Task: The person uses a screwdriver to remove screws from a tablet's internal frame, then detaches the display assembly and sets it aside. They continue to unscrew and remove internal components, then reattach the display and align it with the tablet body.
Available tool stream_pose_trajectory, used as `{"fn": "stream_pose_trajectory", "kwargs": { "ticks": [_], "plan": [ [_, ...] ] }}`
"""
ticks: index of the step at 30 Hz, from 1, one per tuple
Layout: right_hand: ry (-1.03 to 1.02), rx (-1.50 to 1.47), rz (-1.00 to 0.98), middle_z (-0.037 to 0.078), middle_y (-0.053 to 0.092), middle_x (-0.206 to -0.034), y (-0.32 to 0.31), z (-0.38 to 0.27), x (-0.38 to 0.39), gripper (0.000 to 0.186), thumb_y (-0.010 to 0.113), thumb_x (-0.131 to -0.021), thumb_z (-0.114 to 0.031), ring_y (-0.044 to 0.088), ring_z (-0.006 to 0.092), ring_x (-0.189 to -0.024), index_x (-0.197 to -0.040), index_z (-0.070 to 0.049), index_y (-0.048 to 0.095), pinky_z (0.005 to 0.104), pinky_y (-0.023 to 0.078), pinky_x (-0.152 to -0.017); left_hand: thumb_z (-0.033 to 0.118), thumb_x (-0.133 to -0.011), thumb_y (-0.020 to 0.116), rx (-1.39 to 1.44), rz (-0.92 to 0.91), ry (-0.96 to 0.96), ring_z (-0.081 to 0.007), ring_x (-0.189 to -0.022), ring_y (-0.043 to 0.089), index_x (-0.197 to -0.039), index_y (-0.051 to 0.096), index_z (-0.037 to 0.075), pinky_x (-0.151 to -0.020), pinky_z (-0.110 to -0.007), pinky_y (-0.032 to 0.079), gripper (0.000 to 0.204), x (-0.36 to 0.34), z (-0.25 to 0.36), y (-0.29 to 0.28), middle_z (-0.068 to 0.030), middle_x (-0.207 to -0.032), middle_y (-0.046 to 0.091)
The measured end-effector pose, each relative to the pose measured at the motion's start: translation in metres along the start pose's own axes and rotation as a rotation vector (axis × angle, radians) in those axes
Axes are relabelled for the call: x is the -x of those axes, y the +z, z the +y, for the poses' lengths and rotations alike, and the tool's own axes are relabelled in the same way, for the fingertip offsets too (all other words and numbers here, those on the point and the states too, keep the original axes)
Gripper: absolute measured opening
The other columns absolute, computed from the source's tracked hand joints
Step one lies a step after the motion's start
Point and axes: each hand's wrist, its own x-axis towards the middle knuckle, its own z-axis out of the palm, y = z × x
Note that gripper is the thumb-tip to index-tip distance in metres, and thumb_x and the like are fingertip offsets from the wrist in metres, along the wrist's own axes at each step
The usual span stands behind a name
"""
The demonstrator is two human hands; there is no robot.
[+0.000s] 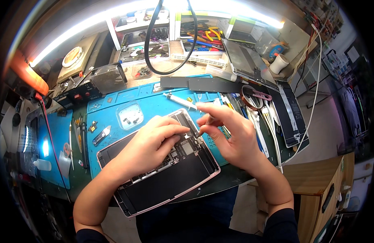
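Note:
An opened tablet with a pink rim (162, 186) lies askew near the front edge of the blue mat (110, 101), its black batteries and circuit board exposed. My left hand (150, 146) rests over the tablet's upper middle, fingers curled together around something I cannot make out. Just to its right, above the tablet's right corner, my right hand (227, 133) is closed in a pinch; whatever is between thumb and finger is too small to name. A syringe (179, 100) lies behind the tablet, and a clear tray of small parts (129, 115) sits to the left.
Tools and cables (264, 129) crowd the right, beside another dark panel (288, 115). A power unit (75, 97) and bottle (42, 164) are at left. Trays of tools (203, 34) line the back under a hanging black cable (147, 44). A wooden cabinet (312, 178) stands right.

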Motion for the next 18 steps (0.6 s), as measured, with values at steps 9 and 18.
{"fn": "stream_pose_trajectory", "kwargs": {
  "ticks": [9,18],
  "plan": [
    [0.005,0.040,-0.061,0.012,0.073,-0.102,-0.007,-0.006,-0.003,0.054,0.073,-0.090,0.003,0.074,0.0264,-0.086,-0.143,-0.007,0.062,0.0354,0.060,-0.076,0.000,-0.094,0.067,-0.025,-0.007,-0.003,-0.0313,-0.111,0.064,-0.121,0.072,0.001,-0.098,-0.040,0.051,0.028,0.004,-0.001,-0.007,-0.0117,-0.115,0.067],
    [-0.052,0.135,-0.074,0.014,0.073,-0.104,-0.006,-0.003,-0.007,0.056,0.077,-0.087,-0.001,0.073,0.0284,-0.090,-0.142,-0.007,0.065,0.0352,0.060,-0.076,0.000,-0.093,0.067,-0.012,-0.002,-0.007,-0.0311,-0.111,0.064,-0.121,0.072,0.002,-0.098,-0.041,0.051,0.028,0.004,-0.001,-0.006,-0.0115,-0.114,0.067]
  ]
}}
